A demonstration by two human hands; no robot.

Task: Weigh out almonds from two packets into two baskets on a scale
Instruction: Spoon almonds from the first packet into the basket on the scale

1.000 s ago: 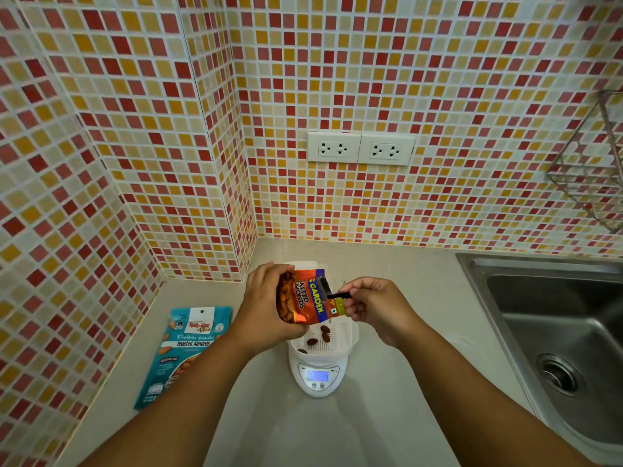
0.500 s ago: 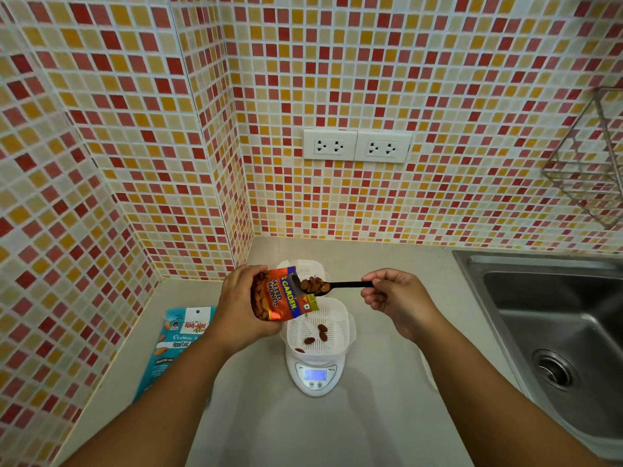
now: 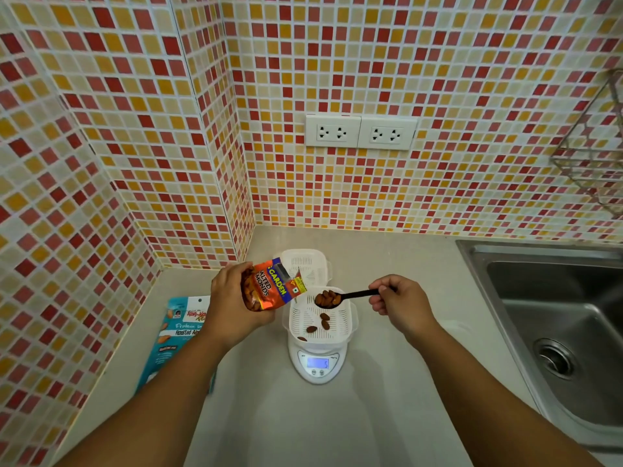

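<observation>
Scale (image 3: 318, 360) nearest on tabletop (image 3: 387, 416); lit display, digits unreadable. White basket (image 3: 322, 320) on scale, few loose almonds (image 3: 324, 321) inside. Right hand (image 3: 399, 303) pinches black spoon (image 3: 344, 296) handle; bowl heaped with almonds, above basket's far rim. Left hand (image 3: 232, 306) grips orange packet (image 3: 269, 284), tilted, mouth toward spoon. Teal packet (image 3: 175, 335) flat at left, partly hidden by left forearm. Second basket (image 3: 306, 264) behind, partly covered by orange packet. Sink (image 3: 556, 332) right, cut off by frame edge.

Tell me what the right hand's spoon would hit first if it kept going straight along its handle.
Probably the orange packet in the left hand; the right hand points the loaded spoon leftward at its open mouth, though depth is unclear.
</observation>
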